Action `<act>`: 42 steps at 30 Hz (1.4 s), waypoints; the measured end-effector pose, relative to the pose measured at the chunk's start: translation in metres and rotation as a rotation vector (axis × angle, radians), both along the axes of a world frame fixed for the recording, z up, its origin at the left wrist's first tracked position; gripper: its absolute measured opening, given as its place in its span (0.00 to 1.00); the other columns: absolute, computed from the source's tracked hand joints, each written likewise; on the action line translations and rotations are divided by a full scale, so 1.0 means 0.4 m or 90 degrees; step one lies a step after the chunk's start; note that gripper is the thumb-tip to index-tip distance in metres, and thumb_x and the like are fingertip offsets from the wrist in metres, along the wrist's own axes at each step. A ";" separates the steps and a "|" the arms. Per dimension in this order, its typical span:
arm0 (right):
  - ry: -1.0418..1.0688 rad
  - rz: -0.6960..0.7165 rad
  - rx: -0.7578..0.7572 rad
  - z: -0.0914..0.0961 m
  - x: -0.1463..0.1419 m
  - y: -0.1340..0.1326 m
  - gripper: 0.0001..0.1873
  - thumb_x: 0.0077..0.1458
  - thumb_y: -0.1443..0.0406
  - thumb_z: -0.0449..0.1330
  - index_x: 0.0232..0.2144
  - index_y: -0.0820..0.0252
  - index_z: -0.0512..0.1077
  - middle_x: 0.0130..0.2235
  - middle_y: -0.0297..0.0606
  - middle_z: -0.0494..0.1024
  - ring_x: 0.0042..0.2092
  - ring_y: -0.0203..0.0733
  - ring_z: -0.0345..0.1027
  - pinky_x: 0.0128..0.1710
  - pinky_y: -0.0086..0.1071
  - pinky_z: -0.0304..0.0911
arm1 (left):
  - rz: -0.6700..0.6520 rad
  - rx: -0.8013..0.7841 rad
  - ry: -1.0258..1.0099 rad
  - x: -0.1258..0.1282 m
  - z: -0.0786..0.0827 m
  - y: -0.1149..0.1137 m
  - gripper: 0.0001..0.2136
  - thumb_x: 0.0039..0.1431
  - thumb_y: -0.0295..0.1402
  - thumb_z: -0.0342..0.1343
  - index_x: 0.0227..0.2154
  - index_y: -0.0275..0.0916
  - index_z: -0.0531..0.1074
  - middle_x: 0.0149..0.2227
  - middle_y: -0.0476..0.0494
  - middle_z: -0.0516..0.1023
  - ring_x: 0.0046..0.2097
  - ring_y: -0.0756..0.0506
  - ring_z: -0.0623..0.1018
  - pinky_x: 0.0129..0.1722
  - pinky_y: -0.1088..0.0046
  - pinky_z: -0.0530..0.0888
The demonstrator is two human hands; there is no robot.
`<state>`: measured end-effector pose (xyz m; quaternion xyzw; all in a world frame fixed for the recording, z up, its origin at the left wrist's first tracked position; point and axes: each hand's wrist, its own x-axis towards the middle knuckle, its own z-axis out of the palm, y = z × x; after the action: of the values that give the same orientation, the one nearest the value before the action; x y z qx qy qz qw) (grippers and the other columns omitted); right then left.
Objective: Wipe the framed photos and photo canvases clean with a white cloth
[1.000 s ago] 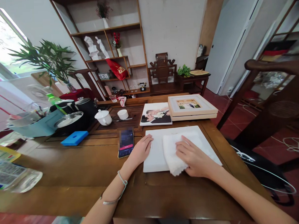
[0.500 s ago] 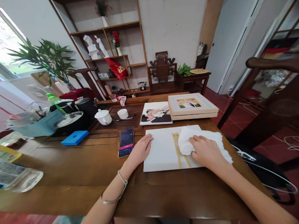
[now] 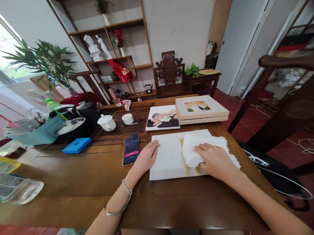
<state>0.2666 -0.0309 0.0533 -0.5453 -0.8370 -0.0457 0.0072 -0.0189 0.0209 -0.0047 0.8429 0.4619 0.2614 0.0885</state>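
A flat white panel (image 3: 169, 155) lies on the wooden table, with yellowish-brown strips (image 3: 187, 171) like tape or stain running down its middle. My left hand (image 3: 147, 156) rests at the panel's left edge, fingers stretched out over its upper left part. Bunched under my right hand (image 3: 216, 161) is a white cloth (image 3: 191, 150), pressed on the panel and covering its right side and much of the strips. The fingers of that hand are closed on the cloth, whose ragged end hangs past the panel's right edge. Just left of my left hand lies a phone (image 3: 131, 148) with its screen lit.
Behind the panel lie a photo print (image 3: 162, 118) and stacked picture frames (image 3: 202, 110). A lidded white cup (image 3: 106, 123), a small white bowl (image 3: 127, 118), a blue block (image 3: 77, 145) and a glass-lidded pan (image 3: 70, 128) stand left. A chair (image 3: 288, 101) is at the right.
My right hand has slid the cloth a little to the left across the panel, covering more of the strips. My left hand stays at the panel's edge. The view has shifted slightly.
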 end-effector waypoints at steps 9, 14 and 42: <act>0.025 0.110 0.088 -0.053 -0.036 0.004 0.21 0.42 0.77 0.52 0.40 0.65 0.72 0.44 0.49 0.76 0.48 0.53 0.65 0.46 0.41 0.60 | 0.000 -0.002 0.001 0.001 0.000 0.001 0.14 0.64 0.25 0.44 0.47 0.36 0.71 0.54 0.35 0.74 0.59 0.40 0.71 0.59 0.55 0.70; 0.116 0.126 0.118 -0.080 -0.021 0.025 0.25 0.44 0.75 0.53 0.47 0.66 0.71 0.51 0.49 0.75 0.54 0.53 0.63 0.55 0.44 0.55 | 0.004 -0.012 0.006 0.001 0.001 0.000 0.14 0.64 0.25 0.43 0.47 0.35 0.71 0.55 0.34 0.73 0.60 0.40 0.70 0.59 0.55 0.69; 0.089 -0.077 0.118 -0.083 0.062 0.114 0.26 0.48 0.77 0.50 0.51 0.69 0.69 0.56 0.54 0.72 0.60 0.56 0.61 0.58 0.49 0.54 | 0.008 0.005 0.026 0.004 -0.004 -0.001 0.14 0.64 0.25 0.43 0.47 0.34 0.71 0.55 0.33 0.72 0.60 0.39 0.71 0.59 0.56 0.70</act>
<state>0.2913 0.0145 0.0200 -0.5934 -0.7924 -0.0850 0.1133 -0.0174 0.0204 -0.0062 0.8453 0.4680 0.2468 0.0738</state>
